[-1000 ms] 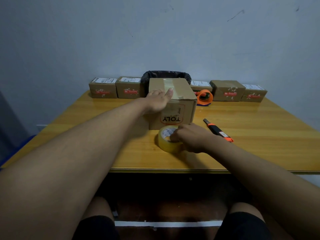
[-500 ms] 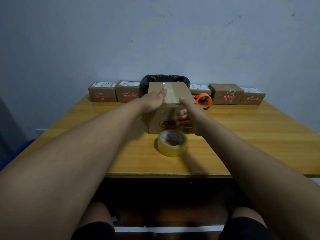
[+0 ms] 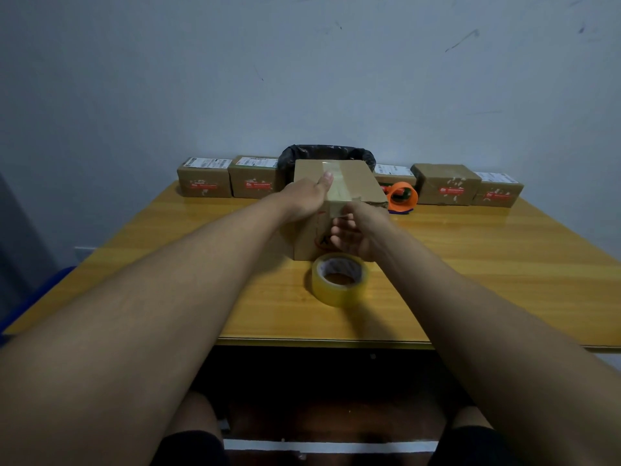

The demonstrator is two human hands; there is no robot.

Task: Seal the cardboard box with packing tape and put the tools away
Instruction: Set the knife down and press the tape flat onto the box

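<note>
Cardboard box (image 3: 353,183), glossy tape strip on top; left hand (image 3: 304,200) & right hand (image 3: 356,235) spread flat, pressing it. Clear tape roll (image 3: 340,279) beside.

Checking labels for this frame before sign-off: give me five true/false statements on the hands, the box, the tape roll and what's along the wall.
1. The left hand rests on top of the cardboard box. True.
2. The right hand holds the tape roll. False: the tape roll lies flat on the table, in front of the box; the hand is against the box's front face.
3. A strip of tape runs along the box top. True.
4. The orange tape dispenser sits left of the box. False: it sits to its right.
5. The tape roll stands on the box. False: it lies on the table.
</note>
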